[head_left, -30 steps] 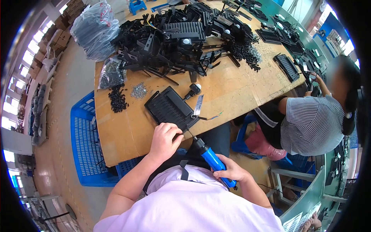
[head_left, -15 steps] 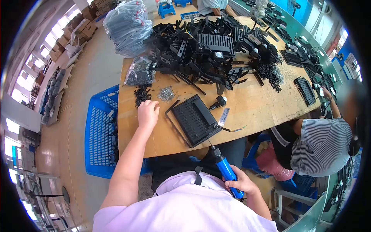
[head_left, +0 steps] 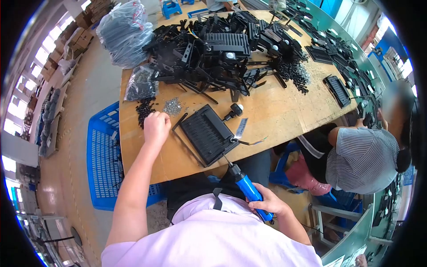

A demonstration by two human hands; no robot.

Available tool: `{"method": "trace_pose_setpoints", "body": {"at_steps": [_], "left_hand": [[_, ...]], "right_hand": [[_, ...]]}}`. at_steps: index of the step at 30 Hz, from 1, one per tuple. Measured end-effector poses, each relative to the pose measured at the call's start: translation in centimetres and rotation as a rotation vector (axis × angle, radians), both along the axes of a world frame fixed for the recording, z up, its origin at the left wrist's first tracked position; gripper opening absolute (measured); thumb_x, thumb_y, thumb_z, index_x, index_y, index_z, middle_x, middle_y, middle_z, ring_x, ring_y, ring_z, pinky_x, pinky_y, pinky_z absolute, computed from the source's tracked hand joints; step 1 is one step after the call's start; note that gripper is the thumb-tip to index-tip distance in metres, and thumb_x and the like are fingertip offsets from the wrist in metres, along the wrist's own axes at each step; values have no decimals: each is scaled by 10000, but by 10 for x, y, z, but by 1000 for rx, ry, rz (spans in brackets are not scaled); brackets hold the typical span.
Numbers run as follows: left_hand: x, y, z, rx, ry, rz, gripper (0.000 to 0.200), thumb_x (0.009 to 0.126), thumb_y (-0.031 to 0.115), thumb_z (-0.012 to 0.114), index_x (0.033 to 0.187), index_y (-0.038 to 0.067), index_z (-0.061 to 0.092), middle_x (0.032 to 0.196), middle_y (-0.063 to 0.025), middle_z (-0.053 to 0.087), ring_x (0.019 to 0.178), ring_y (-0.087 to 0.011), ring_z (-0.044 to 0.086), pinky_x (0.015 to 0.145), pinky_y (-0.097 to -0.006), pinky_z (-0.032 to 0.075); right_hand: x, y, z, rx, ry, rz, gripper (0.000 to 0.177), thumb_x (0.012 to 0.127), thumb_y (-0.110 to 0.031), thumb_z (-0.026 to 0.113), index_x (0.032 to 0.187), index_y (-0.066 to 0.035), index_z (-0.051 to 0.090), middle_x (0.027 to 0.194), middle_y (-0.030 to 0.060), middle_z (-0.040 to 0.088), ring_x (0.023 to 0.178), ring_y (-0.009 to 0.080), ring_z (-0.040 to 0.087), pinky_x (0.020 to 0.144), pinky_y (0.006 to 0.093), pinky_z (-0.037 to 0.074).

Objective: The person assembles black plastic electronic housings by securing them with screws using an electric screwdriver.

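Lamp (head_left: 206, 135) looks stiff, fairly heavy, best held by its sides; right hand (head_left: 270, 202) clasps the driver (head_left: 247, 187), left hand (head_left: 156, 127) bunched, on what I can't tell.

Nothing legible — marks on white label (head_left: 241, 127) beside black ribbed panel (head_left: 207, 135) too small.
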State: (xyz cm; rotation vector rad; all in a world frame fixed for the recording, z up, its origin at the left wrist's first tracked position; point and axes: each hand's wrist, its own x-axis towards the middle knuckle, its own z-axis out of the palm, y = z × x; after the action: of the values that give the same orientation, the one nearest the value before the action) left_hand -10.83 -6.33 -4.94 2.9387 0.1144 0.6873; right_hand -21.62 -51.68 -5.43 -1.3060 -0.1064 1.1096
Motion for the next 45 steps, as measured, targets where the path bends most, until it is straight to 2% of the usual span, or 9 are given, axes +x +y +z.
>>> {"method": "trace_pose_setpoints", "body": {"at_steps": [3,5,8,11,20,23,35,41,45], "left_hand": [[-28,-66,28,-445,6,-118,10,797,77,729,805,71,727,795,-109,689,764,-286,662,712,-400,533],[-45,-102,32,-575,105,-213,28,786,77,743,811,74,733,801,-94,692,780,-275,655,724,-391,532],[-53,-131,20,-605,198,-292,48,805,75,749,848,53,748,807,-65,681,803,-221,645,734,-346,531],[-52,-142,14,-593,196,-297,50,806,87,755,842,53,756,809,-66,685,815,-227,635,756,-352,526],[-53,-143,17,-615,279,-294,70,819,112,757,862,59,769,842,-68,713,844,-230,648,794,-357,532],[-54,-145,19,-604,303,-277,77,826,114,753,872,55,770,859,-72,729,857,-230,657,809,-354,538],[-55,-149,17,-607,276,-279,82,802,133,759,855,73,778,816,-72,740,807,-255,678,771,-377,547],[-59,-147,24,-666,366,-272,123,850,122,740,943,54,781,886,-102,745,858,-236,684,811,-358,549],[-68,-154,31,-714,287,-280,135,815,102,740,938,57,772,847,-101,755,822,-265,697,786,-385,552]], "right_hand": [[-1,0,-2,1,-18,11,810,836,-216,839,1476,2,393,1067,89,612,863,163,634,766,320,546],[1,0,2,-12,-8,25,820,834,-233,843,1478,3,395,1070,90,615,887,164,635,784,325,547],[1,-2,-2,-40,-83,55,859,849,-302,847,1501,0,377,1083,98,642,945,175,634,860,326,530],[1,-5,-5,-79,-170,92,892,839,-366,848,1508,-4,381,1155,126,643,1061,218,622,965,361,500],[-2,-3,-13,-71,-236,69,889,822,-339,862,1497,3,394,1131,96,637,1037,188,623,942,352,509],[-1,-3,-8,-90,-189,106,924,829,-406,845,1520,-8,377,1262,171,627,1187,259,592,1049,387,458],[-7,-3,-16,-73,-201,76,907,828,-395,843,1504,13,397,1281,179,604,1185,258,581,1041,378,452],[-6,-2,-13,-53,-172,77,898,836,-373,837,1511,9,384,1248,165,619,1163,251,590,1037,373,454],[-6,-2,-14,-51,-160,73,896,834,-363,838,1510,6,381,1236,160,627,1153,247,596,1037,377,455]]}}
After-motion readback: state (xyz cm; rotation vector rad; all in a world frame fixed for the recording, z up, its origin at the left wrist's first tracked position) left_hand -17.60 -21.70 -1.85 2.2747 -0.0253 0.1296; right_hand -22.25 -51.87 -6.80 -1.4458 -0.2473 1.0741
